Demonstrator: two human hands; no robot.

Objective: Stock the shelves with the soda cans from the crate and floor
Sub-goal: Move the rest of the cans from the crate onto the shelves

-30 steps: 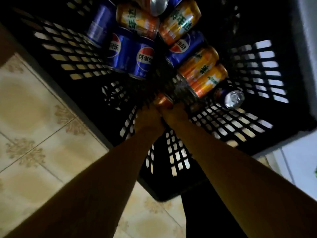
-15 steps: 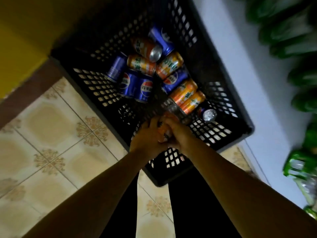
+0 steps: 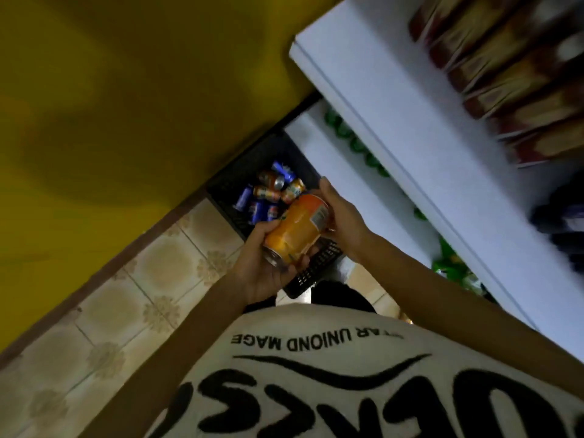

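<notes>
Here both hands' grip is clamped on the orange can (image 3: 298, 230): left hand (image 3: 268, 267), right hand (image 3: 343, 222).

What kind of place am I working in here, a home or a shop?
Most likely a small shop. White shelves hold rows of packaged goods and green bottles, and a black crate of soda cans sits on the tiled floor for restocking.
</notes>
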